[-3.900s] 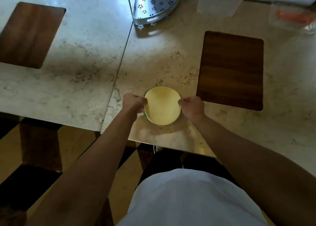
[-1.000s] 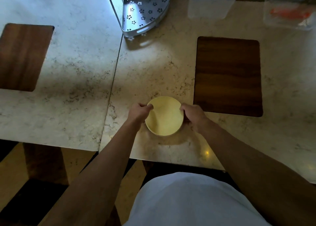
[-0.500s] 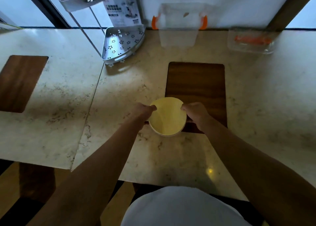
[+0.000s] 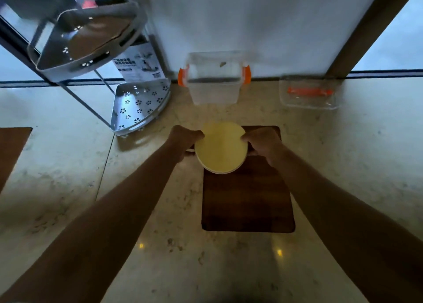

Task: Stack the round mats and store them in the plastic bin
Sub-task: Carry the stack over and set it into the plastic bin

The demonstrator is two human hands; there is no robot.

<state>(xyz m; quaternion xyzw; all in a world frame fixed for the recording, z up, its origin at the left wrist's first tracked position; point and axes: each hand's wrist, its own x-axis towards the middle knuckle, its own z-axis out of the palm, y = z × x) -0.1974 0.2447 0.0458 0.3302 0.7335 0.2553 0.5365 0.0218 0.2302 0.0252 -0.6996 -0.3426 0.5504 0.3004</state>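
A stack of round mats (image 4: pixel 220 148), pale yellow on top, is held in the air between both hands above the far end of a dark wooden placemat (image 4: pixel 248 202). My left hand (image 4: pixel 184 137) grips the stack's left edge and my right hand (image 4: pixel 263 142) grips its right edge. Just beyond the stack, against the wall, stands the clear plastic bin (image 4: pixel 214 83) with orange side clips, open at the top. Nothing shows inside it apart from a small dark mark.
A metal corner rack (image 4: pixel 139 105) with perforated shelves stands left of the bin, with a printed box (image 4: pixel 139 64) behind it. The bin's clear lid (image 4: pixel 310 94) with an orange handle lies to the right. Another wooden placemat (image 4: pixel 11 147) lies at the far left on the marble table (image 4: pixel 68 165).
Both hands have carried the stack of mats away from the table's near edge, over the placemat and toward the bin. The view has tilted up, bringing the wall and rack into sight.
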